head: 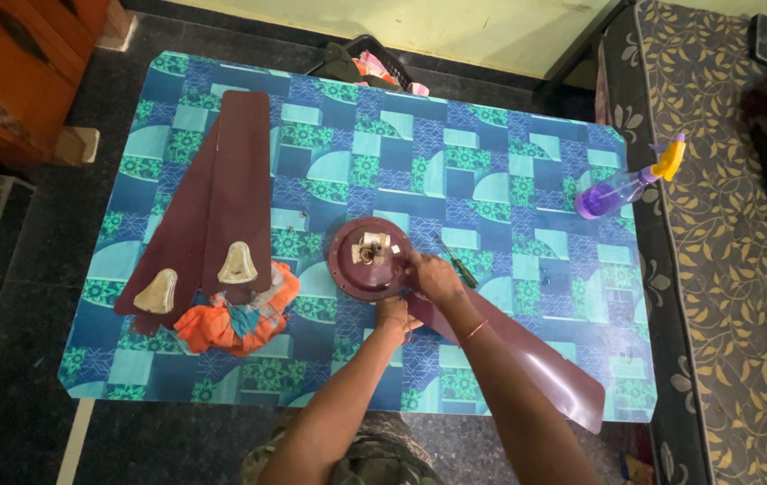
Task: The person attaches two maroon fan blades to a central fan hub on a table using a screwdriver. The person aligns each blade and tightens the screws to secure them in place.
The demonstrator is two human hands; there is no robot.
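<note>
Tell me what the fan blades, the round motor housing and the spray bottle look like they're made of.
Fan blades: probably painted sheet metal, maroon, smooth, thin and flat, with pale metal brackets. Motor housing: likely painted metal, same maroon, with a bare metallic centre. Spray bottle: clear plastic, tinted purple, with a yellow plastic trigger. Both hands rest at the housing.

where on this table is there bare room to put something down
Free: the far middle between the two loose blades and spray bottle, and the near left corner below the orange cloth. Crowded: around the motor hub, both hands, left hand, right hand, screwdriver.
</note>
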